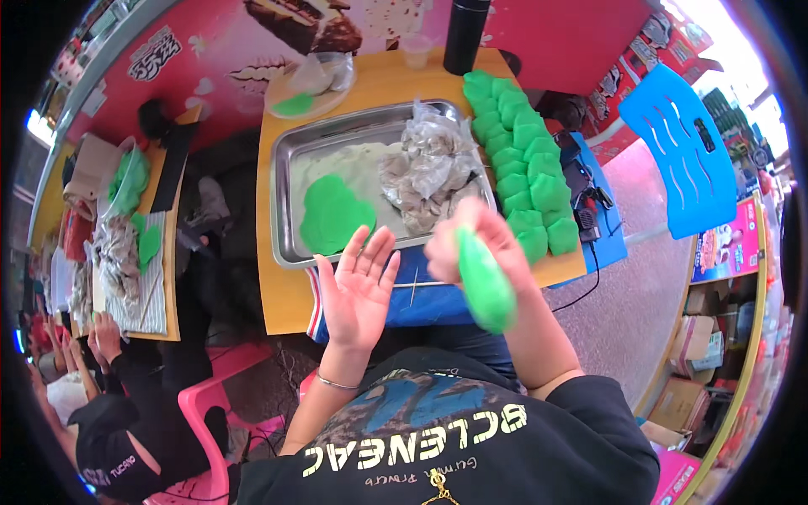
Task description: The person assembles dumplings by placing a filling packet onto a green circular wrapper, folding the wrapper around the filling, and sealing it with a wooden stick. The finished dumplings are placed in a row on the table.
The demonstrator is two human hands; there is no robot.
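Observation:
My right hand (498, 241) is closed round a green pouch of dough (488, 290), smeared by motion, whose rounded end hangs below the fingers. What is inside the dough is hidden. My left hand (360, 295) is open, palm up and fingers spread, with nothing in it. Just beyond it, flat round green dough sheets (332, 217) lie overlapping in a metal tray (284, 181) dusted with white powder. Clear plastic bags of a greyish lumpy stuff (429, 168) fill the tray's right side. Several plump green dough pieces (526, 160) stand in rows along the table's right edge.
On the table's far side are a plate (332, 103) with a bag and green dough, a clear cup (417, 52) and a black bottle (465, 38). A blue chair (686, 160) stands at right. At left, another person (139, 404) works at a second table.

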